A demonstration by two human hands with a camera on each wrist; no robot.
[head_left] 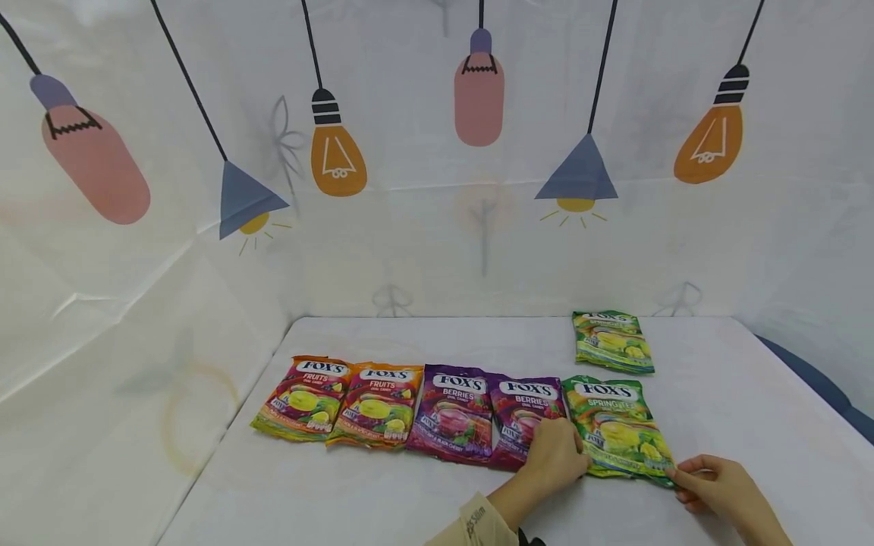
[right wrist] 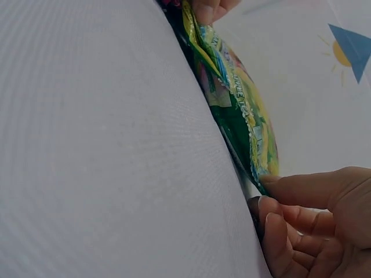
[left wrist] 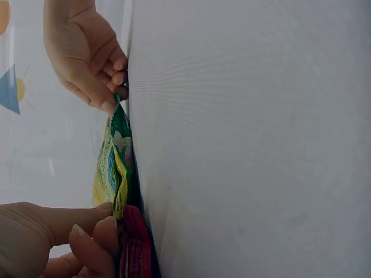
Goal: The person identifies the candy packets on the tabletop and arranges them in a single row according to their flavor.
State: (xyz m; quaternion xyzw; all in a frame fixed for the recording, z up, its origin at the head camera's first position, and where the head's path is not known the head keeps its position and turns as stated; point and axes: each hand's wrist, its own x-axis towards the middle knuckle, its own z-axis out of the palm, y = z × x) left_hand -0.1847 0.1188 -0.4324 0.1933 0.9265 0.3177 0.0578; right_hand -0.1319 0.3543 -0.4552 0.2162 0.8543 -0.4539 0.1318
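A green Fox's Spring Tea candy bag (head_left: 617, 432) lies flat on the white table, label up. At its lower left corner, my left hand (head_left: 556, 455) pinches the bag's edge, the wrist close to the neighbouring purple berries bag (head_left: 522, 406), part of which it covers. On the opposite lower corner, the thumb and fingers of my right hand (head_left: 727, 489) pinch the green bag. From the side, the left wrist view shows the green bag's crimped edge (left wrist: 120, 174) stretched between both hands. The right wrist view shows my right thumb on top of that corner (right wrist: 264, 184).
Another purple berries bag (head_left: 452, 413) and two orange fruits bags (head_left: 375, 406), (head_left: 305, 398) continue the row leftward. Behind the row lies a second green candy bag (head_left: 612, 341). A white sheet with printed lamps (head_left: 437, 250) hangs behind the table (head_left: 382, 500).
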